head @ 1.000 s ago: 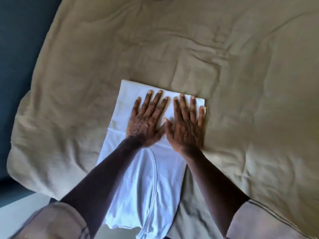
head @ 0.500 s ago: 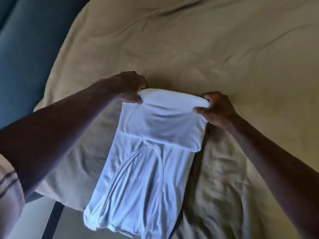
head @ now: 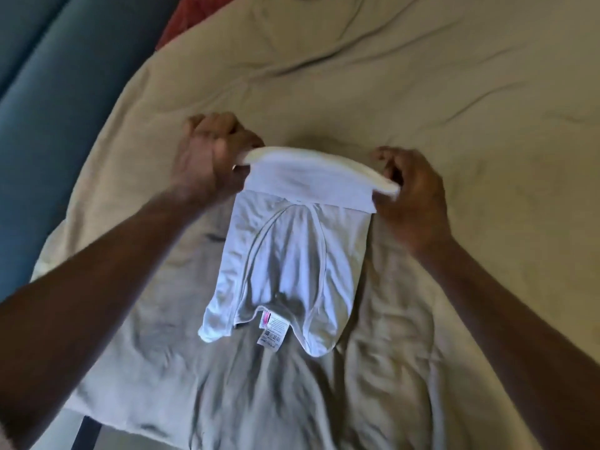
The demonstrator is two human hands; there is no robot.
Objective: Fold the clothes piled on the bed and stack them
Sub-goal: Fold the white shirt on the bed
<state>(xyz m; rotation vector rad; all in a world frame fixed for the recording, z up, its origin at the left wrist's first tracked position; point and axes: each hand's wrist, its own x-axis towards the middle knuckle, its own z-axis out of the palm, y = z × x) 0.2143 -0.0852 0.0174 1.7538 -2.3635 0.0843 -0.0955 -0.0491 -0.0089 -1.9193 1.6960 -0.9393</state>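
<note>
A white sleeveless top (head: 289,254) hangs over the middle of the bed, folded lengthwise into a narrow strip. Its far end is doubled over into a thick fold. My left hand (head: 211,157) grips the left end of that fold. My right hand (head: 409,193) pinches the right end. The fold is lifted off the bedding and the neck end trails toward me, with a label (head: 272,329) showing at the neckline.
A rumpled beige duvet (head: 422,92) covers the bed. The bed's left edge runs along a blue wall or floor (head: 48,92). A bit of red fabric (head: 191,14) shows at the top left. A dark frame leg (head: 84,433) is at the bottom left.
My hands pressed flat on the top a second ago. They then took hold of the far fold's two ends and have lifted it, drawing the garment up and away from me.
</note>
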